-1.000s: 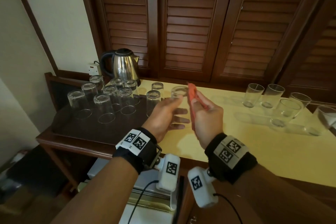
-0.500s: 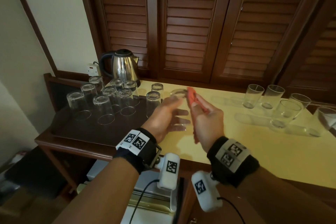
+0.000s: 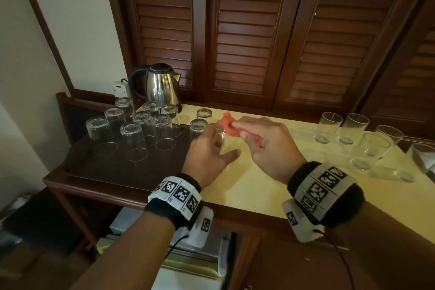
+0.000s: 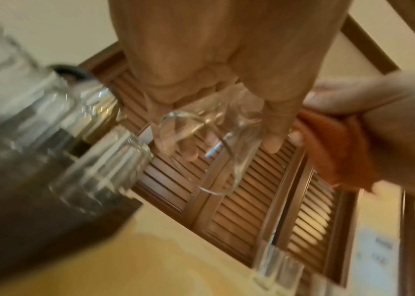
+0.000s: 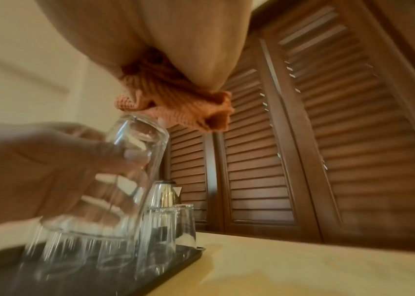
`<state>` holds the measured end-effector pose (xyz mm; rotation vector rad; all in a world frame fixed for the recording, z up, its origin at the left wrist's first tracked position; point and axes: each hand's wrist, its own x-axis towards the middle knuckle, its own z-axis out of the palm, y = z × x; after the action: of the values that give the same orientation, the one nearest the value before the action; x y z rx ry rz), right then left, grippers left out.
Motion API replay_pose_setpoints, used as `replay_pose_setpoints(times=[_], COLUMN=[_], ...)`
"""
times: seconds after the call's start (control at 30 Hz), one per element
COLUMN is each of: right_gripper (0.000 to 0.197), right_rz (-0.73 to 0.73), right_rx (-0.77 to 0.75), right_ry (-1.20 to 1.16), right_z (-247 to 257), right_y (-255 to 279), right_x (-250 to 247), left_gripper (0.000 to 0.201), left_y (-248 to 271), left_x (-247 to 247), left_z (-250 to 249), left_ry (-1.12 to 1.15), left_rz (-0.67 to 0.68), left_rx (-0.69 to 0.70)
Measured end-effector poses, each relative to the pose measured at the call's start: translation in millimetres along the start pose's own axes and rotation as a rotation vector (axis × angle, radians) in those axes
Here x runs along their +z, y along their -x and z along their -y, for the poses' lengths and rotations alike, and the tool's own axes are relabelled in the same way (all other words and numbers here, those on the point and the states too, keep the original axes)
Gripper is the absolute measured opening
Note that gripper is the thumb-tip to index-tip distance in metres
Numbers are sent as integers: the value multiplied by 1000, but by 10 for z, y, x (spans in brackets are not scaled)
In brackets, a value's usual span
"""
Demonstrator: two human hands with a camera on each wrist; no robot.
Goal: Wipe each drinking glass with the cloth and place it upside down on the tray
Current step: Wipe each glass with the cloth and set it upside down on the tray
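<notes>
My left hand [image 3: 209, 148] grips a clear drinking glass [image 5: 122, 172] upside down, base up, just right of the dark tray [image 3: 113, 167] and a little above the yellow counter. The same glass [image 4: 208, 136] shows through my curled fingers in the left wrist view. My right hand [image 3: 266, 141] holds a bunched orange cloth [image 3: 229, 126] against the glass's upturned base; the cloth [image 5: 175, 100] hangs from that fist. Several wiped glasses [image 3: 131, 136] stand upside down on the tray.
A steel kettle [image 3: 160, 88] stands behind the tray by a wall socket. Several upright glasses [image 3: 353, 129] wait at the counter's right end. Dark louvred doors [image 3: 247, 30] close off the back. A low cabinet edge runs under my wrists.
The right hand has turned palm-down and pushed the cloth leftward onto the glass's base. The left hand kept hold of the glass and barely moved.
</notes>
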<state>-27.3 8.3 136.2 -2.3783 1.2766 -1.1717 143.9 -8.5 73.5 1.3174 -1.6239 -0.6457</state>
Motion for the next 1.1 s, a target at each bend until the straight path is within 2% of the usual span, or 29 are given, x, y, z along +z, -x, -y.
replay_pose_setpoints(times=[0.03, 0.13, 0.23, 0.3, 0.37, 0.43, 0.53, 0.67, 0.73, 0.8, 0.87, 0.93, 1.0, 1.1], right_gripper=[31, 33, 34, 32, 28, 27, 27, 27, 27, 26, 26, 28, 28, 26], right_rz=[5, -39, 0, 27, 2, 3, 73, -2, 20, 46, 6, -28, 5, 0], right_rx=[-56, -75, -124, -96, -59, -77, -113, -117, -156, -169, -149, -152, -185, -170], right_ry=[64, 127, 102, 106, 128, 110, 57, 136, 105, 94, 148, 142, 91, 126], right_z=[-30, -57, 8, -38, -92, -71, -45, -83, -34, -60, -106, -69, -26, -104], right_y=[13, -3, 76, 112, 61, 37, 80, -1, 22, 55, 18, -1, 39, 57], right_x=[3, 55, 154, 147, 118, 124, 103, 89, 124, 102, 66, 90, 127, 105], left_gripper=[59, 69, 86, 74, 64, 68, 70, 66, 74, 68, 65, 68, 71, 65], left_y=[35, 116, 104, 110, 147, 160, 108, 147, 138, 120, 141, 160, 138, 150], left_x=[-8, 92, 89, 48, 86, 135, 96, 161, 171, 153, 194, 253, 235, 218], left_z=[15, 25, 137, 217, 199, 168, 242, 183, 196, 246, 232, 199, 237, 281], left_ry=[-50, -156, -136, -118, -139, -129, -58, -66, -20, 3, -45, -55, 10, 9], left_rz=[-16, 24, 16, -36, -33, -39, -113, -115, -129, -147, -137, -132, -158, -161], left_rx=[50, 168, 177, 165, 193, 228, 198, 234, 247, 208, 207, 237, 225, 185])
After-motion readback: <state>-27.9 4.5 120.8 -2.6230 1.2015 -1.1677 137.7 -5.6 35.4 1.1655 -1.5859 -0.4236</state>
